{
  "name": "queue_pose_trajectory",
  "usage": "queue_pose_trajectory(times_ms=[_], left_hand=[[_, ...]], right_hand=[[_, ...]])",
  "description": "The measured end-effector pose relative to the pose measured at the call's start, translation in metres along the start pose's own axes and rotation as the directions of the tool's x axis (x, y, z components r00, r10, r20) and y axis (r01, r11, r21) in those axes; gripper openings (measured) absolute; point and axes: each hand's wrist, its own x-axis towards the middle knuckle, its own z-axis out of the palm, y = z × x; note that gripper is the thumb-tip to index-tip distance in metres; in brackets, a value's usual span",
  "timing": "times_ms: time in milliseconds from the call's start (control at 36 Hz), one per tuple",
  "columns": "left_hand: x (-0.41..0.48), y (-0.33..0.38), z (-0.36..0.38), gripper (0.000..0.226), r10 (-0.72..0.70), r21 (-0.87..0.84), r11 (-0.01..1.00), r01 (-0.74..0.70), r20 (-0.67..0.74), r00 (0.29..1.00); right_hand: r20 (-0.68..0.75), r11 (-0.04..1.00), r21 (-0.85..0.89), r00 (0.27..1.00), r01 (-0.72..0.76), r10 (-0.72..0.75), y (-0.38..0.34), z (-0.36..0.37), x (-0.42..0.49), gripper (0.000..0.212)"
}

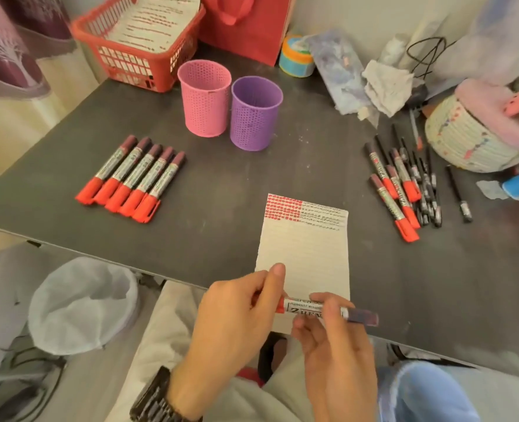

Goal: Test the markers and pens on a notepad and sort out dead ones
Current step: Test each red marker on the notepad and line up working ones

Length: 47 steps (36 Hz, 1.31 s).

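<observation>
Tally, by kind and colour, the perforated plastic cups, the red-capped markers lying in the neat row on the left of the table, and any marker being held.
pink perforated plastic cup: 1
purple perforated plastic cup: 1
row of red-capped grey markers: 5
held red-capped grey marker, gripped by the left hand and right hand: 1
Total: 8

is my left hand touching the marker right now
Touching. The head view shows the left hand pinching the red cap end of the marker, while the right hand grips its barrel.
</observation>
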Motion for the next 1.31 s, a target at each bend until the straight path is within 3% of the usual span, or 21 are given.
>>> queue_pose_trajectory(times_ms=[56, 111, 167, 278, 417, 722, 917, 1083, 1139, 1194, 1306], left_hand=[[0.002, -0.004, -0.003, 0.061, 0.031, 0.067, 0.997, -0.029, -0.037, 0.999], [0.005, -0.006, -0.006, 0.065, 0.059, 0.129, 0.990, -0.053, -0.045, 0.997], [0.006, -0.008, -0.007, 0.069, 0.084, 0.199, 0.977, -0.074, -0.041, 0.996], [0.003, -0.004, -0.002, 0.064, 0.127, 0.300, 0.948, -0.106, -0.050, 0.991], [-0.003, 0.002, 0.003, 0.055, 0.150, 0.390, 0.915, -0.100, -0.102, 0.983], [0.002, 0.014, 0.002, 0.056, 0.128, 0.431, 0.899, -0.074, -0.097, 0.987], [-0.001, 0.014, -0.002, 0.059, 0.085, 0.358, 0.928, -0.102, 0.062, 0.994], [-0.004, 0.021, -0.003, 0.059, -0.033, 0.209, 0.978, -0.001, 0.160, 0.987], [-0.002, 0.014, -0.009, 0.061, -0.166, 0.114, 0.983, 0.145, 0.206, 0.965], [0.003, 0.003, -0.022, 0.058, -0.276, 0.018, 0.961, 0.277, 0.176, 0.945], [0.014, -0.011, -0.040, 0.064, -0.257, -0.098, 0.961, 0.257, 0.019, 0.966]], right_hand=[[0.000, 1.000, -0.019, 1.000, 0.002, -0.002, 0.001, 0.005, 0.000, 0.030], [-0.036, 1.000, 0.014, 0.999, 0.005, -0.005, 0.000, 0.010, 0.002, 0.024], [-0.012, 0.991, 0.131, 1.000, 0.007, -0.006, -0.001, 0.014, 0.003, 0.014], [0.057, 0.908, 0.407, 0.995, -0.101, 0.085, -0.009, 0.027, 0.005, 0.011], [-0.015, 0.792, 0.595, 0.983, -0.137, 0.182, -0.016, 0.039, 0.011, 0.040], [-0.056, 0.767, 0.628, 0.975, -0.134, 0.216, -0.024, 0.043, 0.016, 0.053], [0.007, 0.808, 0.569, 0.983, -0.153, 0.181, -0.031, 0.039, 0.022, 0.051], [0.174, 0.808, 0.557, 0.978, -0.192, 0.112, -0.038, 0.029, 0.025, 0.047], [0.220, 0.818, 0.541, 0.972, -0.194, 0.085, -0.048, 0.018, 0.029, 0.049], [0.230, 0.843, 0.512, 0.972, -0.163, 0.048, -0.061, 0.004, 0.035, 0.051], [0.162, 0.860, 0.497, 0.986, -0.116, 0.039, -0.064, -0.010, 0.046, 0.050]])
